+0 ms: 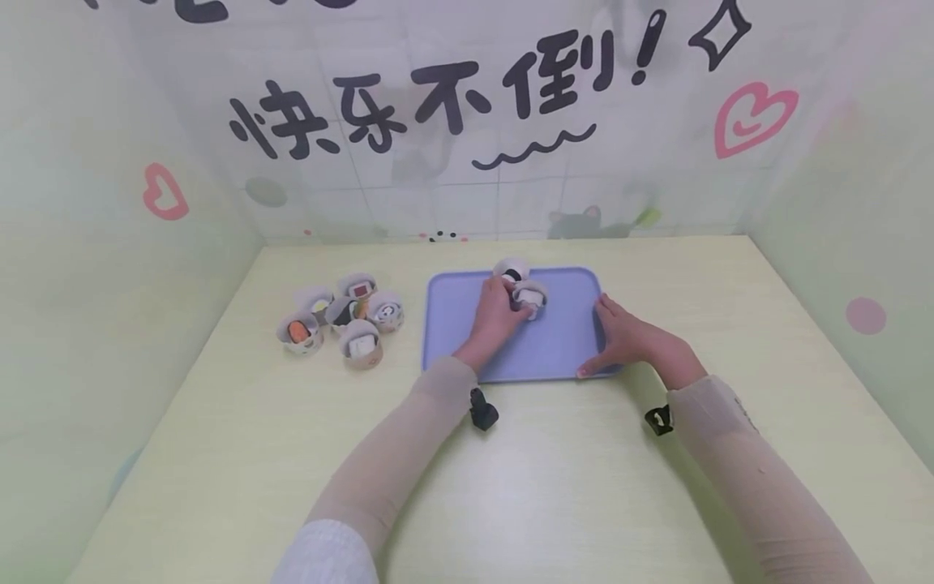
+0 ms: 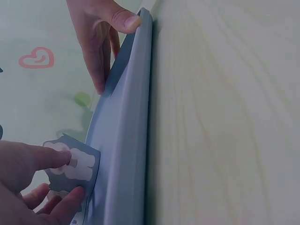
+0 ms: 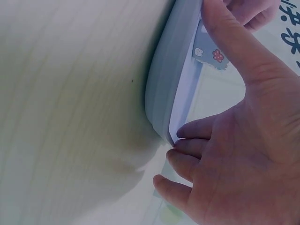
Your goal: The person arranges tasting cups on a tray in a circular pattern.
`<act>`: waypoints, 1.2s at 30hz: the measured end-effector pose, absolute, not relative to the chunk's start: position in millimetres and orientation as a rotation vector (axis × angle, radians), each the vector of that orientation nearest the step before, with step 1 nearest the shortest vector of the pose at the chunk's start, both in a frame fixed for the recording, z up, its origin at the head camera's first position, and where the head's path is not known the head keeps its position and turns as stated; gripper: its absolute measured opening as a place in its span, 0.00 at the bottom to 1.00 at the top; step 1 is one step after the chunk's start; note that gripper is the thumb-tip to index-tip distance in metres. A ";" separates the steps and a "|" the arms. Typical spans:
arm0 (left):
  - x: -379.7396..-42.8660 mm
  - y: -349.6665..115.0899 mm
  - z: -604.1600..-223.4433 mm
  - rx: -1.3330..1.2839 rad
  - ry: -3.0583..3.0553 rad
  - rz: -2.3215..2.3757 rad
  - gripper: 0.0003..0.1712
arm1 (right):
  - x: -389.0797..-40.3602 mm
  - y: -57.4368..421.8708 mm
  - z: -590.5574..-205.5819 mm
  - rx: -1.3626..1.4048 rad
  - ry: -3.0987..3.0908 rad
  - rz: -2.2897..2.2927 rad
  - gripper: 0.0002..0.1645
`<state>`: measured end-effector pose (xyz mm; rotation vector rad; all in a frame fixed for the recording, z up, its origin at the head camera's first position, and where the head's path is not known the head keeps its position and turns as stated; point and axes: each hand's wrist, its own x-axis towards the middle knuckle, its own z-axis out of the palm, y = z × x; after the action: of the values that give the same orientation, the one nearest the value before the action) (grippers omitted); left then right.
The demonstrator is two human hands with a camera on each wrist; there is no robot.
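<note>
The person's left hand (image 1: 496, 313) pinches a small cup (image 1: 537, 297) upon the blue tray (image 1: 562, 345), the cup's mouth facing up and the tray's long axis running left to right, while the right hand (image 1: 636, 337), thumb and fingers apart, spans the tray's right end.

Both arms reach forward and lean in toward each other. The left arm (image 1: 387, 462) slants up to the right, and the right arm (image 1: 751, 462) slants up to the left. Long tan sleeves (image 1: 711, 405) stop near the wrists. The left hand (image 1: 496, 312) is bent in, with its thumb and fingers pinching and its pointing finger stretched out. The right hand (image 1: 629, 339) is spread wide. Its thumb sticks out far from the other fingers, which bend just a little. The two hands are apart.
</note>
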<state>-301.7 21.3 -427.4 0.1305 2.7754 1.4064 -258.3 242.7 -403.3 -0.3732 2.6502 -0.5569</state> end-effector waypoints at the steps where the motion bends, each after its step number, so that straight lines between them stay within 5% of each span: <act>1: -301.4 22.2 -427.8 0.122 2.782 1.405 0.27 | -258.2 242.7 -403.8 -0.374 2.650 -0.559 0.83; 36: -303.6 16.4 -425.9 0.137 2.759 1.446 0.19 | -259.1 240.9 -404.2 -0.392 2.641 -0.567 0.83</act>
<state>-303.6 16.4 -425.9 0.1372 2.7595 1.4458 -259.1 240.9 -404.2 -0.3923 2.6405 -0.5669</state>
